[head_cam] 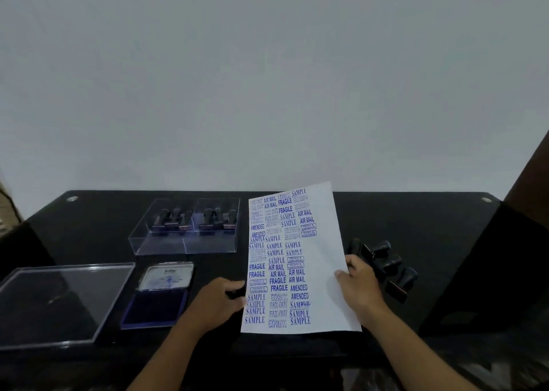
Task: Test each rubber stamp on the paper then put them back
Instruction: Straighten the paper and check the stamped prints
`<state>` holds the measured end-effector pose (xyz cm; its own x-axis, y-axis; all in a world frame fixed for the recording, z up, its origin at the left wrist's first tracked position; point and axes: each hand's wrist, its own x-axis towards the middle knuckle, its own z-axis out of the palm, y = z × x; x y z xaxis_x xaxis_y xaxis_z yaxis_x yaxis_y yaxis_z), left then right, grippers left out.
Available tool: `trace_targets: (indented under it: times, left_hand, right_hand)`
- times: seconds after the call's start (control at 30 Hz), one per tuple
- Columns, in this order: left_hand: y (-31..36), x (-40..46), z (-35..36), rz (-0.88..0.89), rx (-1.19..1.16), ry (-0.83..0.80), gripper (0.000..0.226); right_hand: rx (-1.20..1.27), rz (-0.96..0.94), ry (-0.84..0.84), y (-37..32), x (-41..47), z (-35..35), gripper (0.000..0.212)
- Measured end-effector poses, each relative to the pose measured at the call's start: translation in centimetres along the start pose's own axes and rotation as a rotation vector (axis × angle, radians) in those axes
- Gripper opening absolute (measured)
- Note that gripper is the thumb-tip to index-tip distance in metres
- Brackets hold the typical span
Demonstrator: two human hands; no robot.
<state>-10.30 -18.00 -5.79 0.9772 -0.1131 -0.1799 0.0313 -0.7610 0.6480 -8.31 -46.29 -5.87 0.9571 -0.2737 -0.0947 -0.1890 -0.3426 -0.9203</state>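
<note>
White paper [319, 260]: you are holding the sheet by both side edges, its long axis running away from you, and blue test prints are crowding its left and middle while the right margin is showing bare.
Left hand [220, 299]: curled fingers are gripping a dark stamp [235, 293] against the sheet's left edge.
Right hand [358, 283]: thumb and fingers are pinching the right edge.
Loose stamps [387, 267]: four or so are lying on the black table [439, 242] just past your right hand, handles pointing up and right; this is the nearer hand for them.
Box [190, 227]: clear, two-part, sitting beyond your left hand; six stamps are standing along its far side, the near side looking free.
Ink pad [159, 301]: lying open just left of your left hand.
Lid [59, 298]: resting flat at far left.
Judgement: the held stamp likely is going leftward, to pad or box.
</note>
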Motion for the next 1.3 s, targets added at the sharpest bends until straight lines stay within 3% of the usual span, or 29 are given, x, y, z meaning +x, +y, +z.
trace_targets:
  times: [0.07, 0.2, 0.43, 0.57, 0.8, 1.3]
  left_hand:
    - [0.7, -0.1, -0.1, -0.044, -0.163, 0.049, 0.032]
    - [2.1, -0.5, 0.0, -0.115, -0.470, 0.109, 0.029]
    - [5.5, -1.2, -2.7, 0.000, -0.930, 0.238, 0.030]
    - [6.7, -1.6, -4.9, 0.129, -0.938, 0.323, 0.022]
    - [7.1, -1.7, -6.2, 0.133, -0.961, 0.426, 0.020]
    - [6.6, -1.9, -6.3, 0.135, -0.966, 0.438, 0.019]
  right_hand:
    - [0.077, -0.044, 0.004, -0.8, -0.5, -0.3, 0.021]
    - [0.164, -0.121, 0.003, -3.1, -1.2, -1.3, 0.021]
    - [0.273, -0.236, 0.085, -7.3, -1.6, -2.1, 0.019]
    - [0.331, -0.300, 0.111, -9.3, -1.4, -2.2, 0.018]
    - [0.388, -0.380, 0.114, -11.4, -1.7, -2.2, 0.022]
    - [0.355, -0.394, 0.126, -11.2, -1.5, -2.0, 0.019]
